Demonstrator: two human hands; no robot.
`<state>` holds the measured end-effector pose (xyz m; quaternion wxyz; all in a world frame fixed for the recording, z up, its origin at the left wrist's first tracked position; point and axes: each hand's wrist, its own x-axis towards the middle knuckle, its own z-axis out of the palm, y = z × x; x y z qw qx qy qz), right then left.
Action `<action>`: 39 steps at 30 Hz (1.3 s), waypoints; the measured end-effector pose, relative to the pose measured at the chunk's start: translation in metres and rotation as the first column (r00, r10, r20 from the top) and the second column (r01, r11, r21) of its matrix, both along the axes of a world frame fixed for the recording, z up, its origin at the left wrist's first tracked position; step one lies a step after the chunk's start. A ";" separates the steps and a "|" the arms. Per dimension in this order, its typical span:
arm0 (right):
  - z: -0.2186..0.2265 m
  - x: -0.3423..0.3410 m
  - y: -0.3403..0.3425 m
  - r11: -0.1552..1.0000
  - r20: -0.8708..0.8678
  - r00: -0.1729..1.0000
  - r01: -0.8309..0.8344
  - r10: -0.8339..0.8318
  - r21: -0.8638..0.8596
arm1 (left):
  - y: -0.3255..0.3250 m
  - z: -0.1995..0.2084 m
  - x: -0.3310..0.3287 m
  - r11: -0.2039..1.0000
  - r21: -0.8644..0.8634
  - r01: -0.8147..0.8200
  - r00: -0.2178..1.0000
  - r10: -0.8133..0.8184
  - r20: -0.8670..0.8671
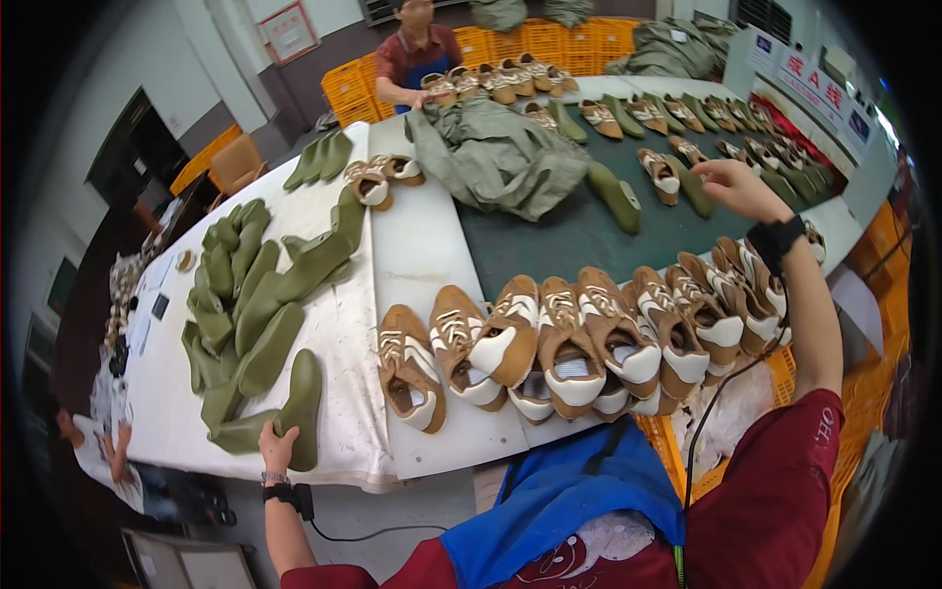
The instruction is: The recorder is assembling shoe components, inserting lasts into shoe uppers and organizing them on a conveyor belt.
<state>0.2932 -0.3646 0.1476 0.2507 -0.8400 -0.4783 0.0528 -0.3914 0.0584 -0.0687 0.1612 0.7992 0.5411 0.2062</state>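
My left hand [279, 447] is closed on a green shoe last [303, 402] at the near edge of the white-covered table, beside a heap of similar green lasts [270, 329]. My right hand [746, 190] reaches out over the dark green belt, fingers apart, with nothing visible in it. Closest to its fingertips are a green last [694, 188] and a brown and white sneaker [658, 177] on the belt. In front of me, several brown and white sneakers [557, 334] stand packed in a row along the near ledge, some stacked on others.
A crumpled grey-green cloth [500, 157] lies across the belt's left end. Beyond it a person in a blue apron [417, 59] stands by more sneakers. Orange crates [348, 93] line the back. Sneakers and lasts alternate along the belt [549, 245]. A cable [721, 393] hangs near my right arm.
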 end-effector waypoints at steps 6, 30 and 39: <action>-0.046 -0.008 -0.177 0.877 -0.154 0.935 0.353 -0.319 0.326 | 0.011 -0.008 0.008 0.676 -0.729 0.103 0.555 0.569 0.607; -0.419 -0.244 -0.225 0.851 -0.571 0.647 0.482 -0.505 -0.207 | -0.017 0.021 0.608 0.865 -0.113 0.488 0.794 -0.494 -0.354; -0.398 -0.237 -0.216 0.778 -0.523 0.596 0.579 -0.609 -0.246 | -0.103 -0.034 0.685 0.785 -0.312 0.535 0.668 -0.619 -0.413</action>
